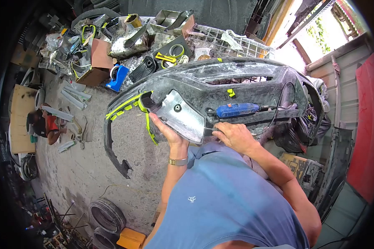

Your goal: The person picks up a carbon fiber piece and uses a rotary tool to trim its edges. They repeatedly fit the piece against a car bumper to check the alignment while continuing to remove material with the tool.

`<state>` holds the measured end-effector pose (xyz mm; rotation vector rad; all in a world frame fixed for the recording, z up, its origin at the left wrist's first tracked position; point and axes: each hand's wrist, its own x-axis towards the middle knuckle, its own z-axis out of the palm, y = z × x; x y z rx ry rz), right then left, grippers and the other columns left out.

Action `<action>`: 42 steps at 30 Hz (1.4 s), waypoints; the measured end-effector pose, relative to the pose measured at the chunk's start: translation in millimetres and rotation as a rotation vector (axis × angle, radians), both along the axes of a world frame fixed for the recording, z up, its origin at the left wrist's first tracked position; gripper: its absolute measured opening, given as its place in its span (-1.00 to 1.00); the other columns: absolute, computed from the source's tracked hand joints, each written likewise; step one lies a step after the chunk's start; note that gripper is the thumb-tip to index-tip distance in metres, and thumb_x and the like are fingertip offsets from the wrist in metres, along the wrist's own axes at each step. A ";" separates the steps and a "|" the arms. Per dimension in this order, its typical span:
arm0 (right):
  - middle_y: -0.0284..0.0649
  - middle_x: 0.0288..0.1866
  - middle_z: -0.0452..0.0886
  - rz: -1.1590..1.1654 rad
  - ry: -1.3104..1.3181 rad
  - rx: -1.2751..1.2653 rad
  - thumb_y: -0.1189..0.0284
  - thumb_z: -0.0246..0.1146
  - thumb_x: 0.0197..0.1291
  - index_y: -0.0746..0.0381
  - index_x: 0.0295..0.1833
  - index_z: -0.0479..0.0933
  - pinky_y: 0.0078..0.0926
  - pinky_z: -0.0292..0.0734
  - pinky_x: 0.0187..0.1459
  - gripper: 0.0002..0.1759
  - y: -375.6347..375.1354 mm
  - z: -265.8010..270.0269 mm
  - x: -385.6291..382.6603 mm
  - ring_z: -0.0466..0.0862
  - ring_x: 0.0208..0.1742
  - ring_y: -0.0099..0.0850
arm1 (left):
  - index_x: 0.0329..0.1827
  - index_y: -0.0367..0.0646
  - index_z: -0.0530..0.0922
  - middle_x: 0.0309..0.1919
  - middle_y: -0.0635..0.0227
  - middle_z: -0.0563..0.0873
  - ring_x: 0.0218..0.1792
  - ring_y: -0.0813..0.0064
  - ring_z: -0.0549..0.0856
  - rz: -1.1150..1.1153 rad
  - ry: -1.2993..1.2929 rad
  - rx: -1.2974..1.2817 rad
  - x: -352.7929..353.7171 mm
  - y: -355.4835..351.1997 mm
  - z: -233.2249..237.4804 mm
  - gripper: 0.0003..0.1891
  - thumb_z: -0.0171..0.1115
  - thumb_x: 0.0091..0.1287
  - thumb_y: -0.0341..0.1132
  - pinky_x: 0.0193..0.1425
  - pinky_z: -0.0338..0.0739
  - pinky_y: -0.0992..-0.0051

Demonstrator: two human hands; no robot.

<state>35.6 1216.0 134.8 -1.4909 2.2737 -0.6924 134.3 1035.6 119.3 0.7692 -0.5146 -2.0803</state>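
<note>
My left hand [170,132], below a wristwatch, holds a silver, scuffed trim panel [179,111] from its lower left edge. The panel is tilted over the bumper and has a round dark hole or fitting near its middle. My right hand [237,137] is closed beside the panel's lower right corner, its fingertips pinching something thin that I cannot make out. Under both lies a dark, dusty car bumper [187,85], with yellow-green tape [129,103] along its left opening. A blue rotary tool [237,109] rests on the bumper, just beyond my right hand.
Behind the bumper, a cluttered bench holds a blue tape dispenser [118,78], a cardboard box [96,62], a yellow cutter [166,57] and a wire rack [224,39]. Another person [45,124] sits low at the far left. Tires [107,216] lie on the floor; black bags [291,135] are at right.
</note>
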 end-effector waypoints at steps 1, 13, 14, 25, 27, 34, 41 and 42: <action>-0.09 -0.19 0.71 0.000 0.001 0.000 0.10 0.13 0.42 0.16 0.00 0.52 -0.08 0.59 -0.22 -0.66 0.4 3.5 1.3 0.72 -0.21 -0.06 | 0.49 -0.02 0.25 0.39 0.30 0.42 0.34 0.26 0.45 0.002 0.002 -0.008 -0.3 -0.6 -1.4 -0.18 -0.15 0.41 0.43 0.42 0.38 0.22; -0.10 -0.27 0.69 0.001 0.060 -0.008 0.11 0.16 0.40 0.17 -0.02 0.54 -0.11 0.60 -0.31 -0.65 -6.1 3.4 -11.4 0.72 -0.29 -0.07 | 0.50 -0.02 0.24 0.40 0.31 0.41 0.35 0.27 0.45 -0.004 -0.004 -0.023 -0.6 1.5 5.2 -0.16 -0.14 0.40 0.44 0.44 0.36 0.23; -0.12 -0.28 0.69 -0.012 0.107 -0.053 0.11 0.17 0.40 0.17 -0.03 0.54 -0.14 0.60 -0.32 -0.66 -7.9 2.1 -13.8 0.72 -0.31 -0.09 | 0.50 -0.02 0.24 0.40 0.31 0.41 0.35 0.27 0.45 -0.003 -0.005 -0.023 -0.6 1.7 5.9 -0.16 -0.14 0.40 0.44 0.44 0.36 0.23; -0.07 -0.20 0.71 0.046 -0.052 0.075 0.10 0.13 0.42 0.17 0.00 0.52 -0.04 0.58 -0.19 -0.65 0.3 9.4 4.0 0.72 -0.20 -0.02 | 0.50 -0.06 0.24 0.39 0.28 0.43 0.34 0.25 0.46 0.030 0.009 -0.018 0.6 0.0 4.1 -0.14 -0.19 0.40 0.46 0.42 0.37 0.22; -0.05 -0.16 0.71 0.055 -0.107 0.116 0.10 0.11 0.44 0.16 0.03 0.52 0.02 0.55 -0.13 -0.65 0.8 17.4 4.6 0.70 -0.15 0.03 | 0.51 -0.06 0.23 0.39 0.28 0.42 0.34 0.25 0.46 0.027 0.028 -0.021 0.9 -0.5 0.6 -0.14 -0.19 0.40 0.46 0.43 0.37 0.22; -0.06 -0.15 0.71 -0.020 -0.090 -0.020 0.10 0.13 0.42 0.18 0.02 0.54 -0.04 0.58 -0.19 -0.64 -4.8 11.0 -2.4 0.71 -0.19 0.01 | 0.52 -0.02 0.22 0.41 0.30 0.41 0.35 0.26 0.45 0.058 0.077 -0.080 -1.4 -4.3 -5.1 -0.15 -0.17 0.40 0.45 0.43 0.36 0.21; -0.09 -0.11 0.71 0.018 -0.112 0.105 0.15 0.17 0.40 0.18 0.03 0.56 -0.10 0.57 -0.15 -0.67 0.0 17.7 5.8 0.70 -0.14 -0.03 | 0.52 0.01 0.23 0.40 0.30 0.42 0.34 0.28 0.46 0.032 0.117 -0.068 -2.3 -3.7 -4.2 -0.16 -0.20 0.41 0.46 0.44 0.37 0.21; -0.09 -0.11 0.71 0.016 -0.112 0.107 0.15 0.17 0.40 0.18 0.03 0.56 -0.10 0.57 -0.15 -0.67 -0.2 16.4 4.4 0.70 -0.14 -0.03 | 0.51 0.00 0.24 0.40 0.30 0.43 0.34 0.28 0.47 0.038 0.107 -0.064 -2.6 -3.8 -4.4 -0.16 -0.20 0.40 0.46 0.43 0.37 0.21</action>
